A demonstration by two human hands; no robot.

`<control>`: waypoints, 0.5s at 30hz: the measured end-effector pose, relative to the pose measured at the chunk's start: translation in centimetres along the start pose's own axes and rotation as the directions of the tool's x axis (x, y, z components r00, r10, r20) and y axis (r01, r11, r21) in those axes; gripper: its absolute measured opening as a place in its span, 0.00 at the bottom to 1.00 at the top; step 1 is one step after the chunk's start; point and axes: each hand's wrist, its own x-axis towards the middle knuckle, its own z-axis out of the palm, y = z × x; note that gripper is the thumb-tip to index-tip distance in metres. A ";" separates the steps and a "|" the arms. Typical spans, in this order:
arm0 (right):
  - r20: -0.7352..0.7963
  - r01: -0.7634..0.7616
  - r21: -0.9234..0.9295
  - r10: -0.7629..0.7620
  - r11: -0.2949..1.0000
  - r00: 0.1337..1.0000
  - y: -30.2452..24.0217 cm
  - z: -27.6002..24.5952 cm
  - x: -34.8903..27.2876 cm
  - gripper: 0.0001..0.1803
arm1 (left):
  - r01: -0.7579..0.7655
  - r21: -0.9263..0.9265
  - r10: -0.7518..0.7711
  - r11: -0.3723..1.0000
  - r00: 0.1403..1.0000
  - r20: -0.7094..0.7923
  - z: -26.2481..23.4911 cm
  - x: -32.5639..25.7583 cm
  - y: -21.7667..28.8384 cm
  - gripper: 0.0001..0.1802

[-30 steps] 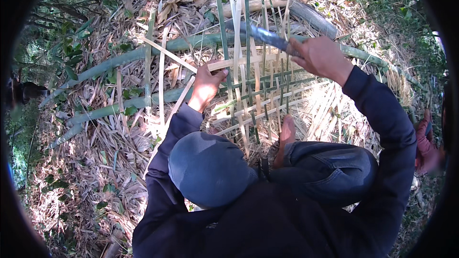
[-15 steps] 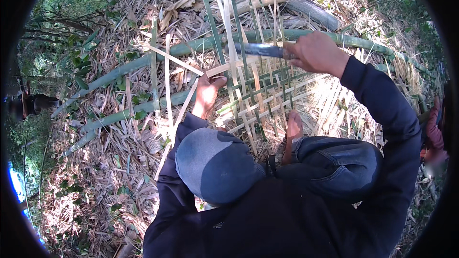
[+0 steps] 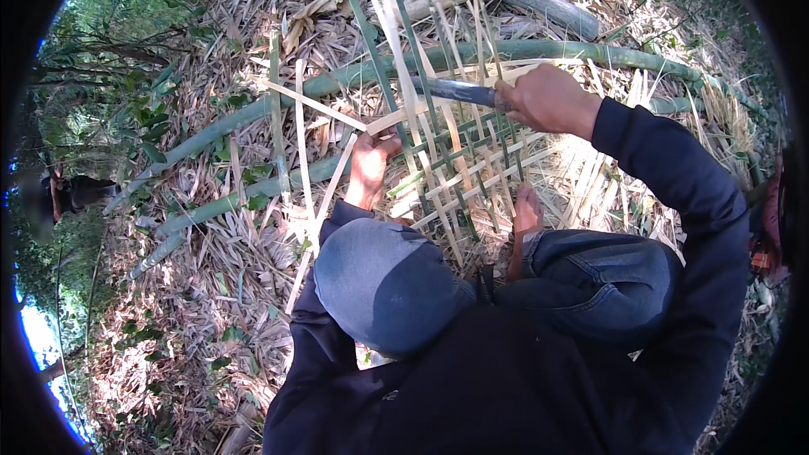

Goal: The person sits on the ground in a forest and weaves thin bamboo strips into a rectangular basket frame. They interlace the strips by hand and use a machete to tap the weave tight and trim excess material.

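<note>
In front of me lies an open lattice of woven bamboo strips (image 3: 463, 156), pale and green, with long loose ends pointing away. At its left edge my left hand (image 3: 371, 170) is closed, thumb and fingers pinching a pale bamboo strip (image 3: 389, 120) that enters the weave. My right hand (image 3: 549, 101) is wrapped round the handle end of a knife (image 3: 459, 91), hiding its grip. The dark metal blade points left across the upper part of the lattice, its tip among the upright strips. Whether the blade touches the pale strip beneath, I cannot tell.
Long green bamboo poles (image 3: 223, 124) curve behind the lattice and to its left. A dry log (image 3: 548, 13) lies at the far side. Loose strips (image 3: 302, 139) stand left of my hand. My bare foot (image 3: 528, 209) rests by the near right edge. Dry leaf litter covers the ground.
My right hand has come slightly down and left with the knife, and the blade now tilts a little more. The left hand keeps its pinch on the strip. The whole view has shifted slightly.
</note>
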 end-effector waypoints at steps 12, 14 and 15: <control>-0.189 0.057 -0.030 -0.061 0.998 0.980 0.8 0.1 -0.3 0.19 | -0.012 -0.030 0.013 0.999 0.999 0.036 0.1 0.0 -0.9 0.23; -0.204 -0.020 0.054 0.030 0.998 0.979 0.9 0.6 -0.2 0.18 | -0.001 -0.037 0.002 0.999 1.000 0.029 0.3 -0.1 -0.8 0.24; -0.164 -0.058 0.062 0.067 0.996 0.984 0.4 0.4 -0.3 0.18 | -0.041 -0.043 0.043 0.998 0.997 0.063 0.3 0.2 -0.9 0.23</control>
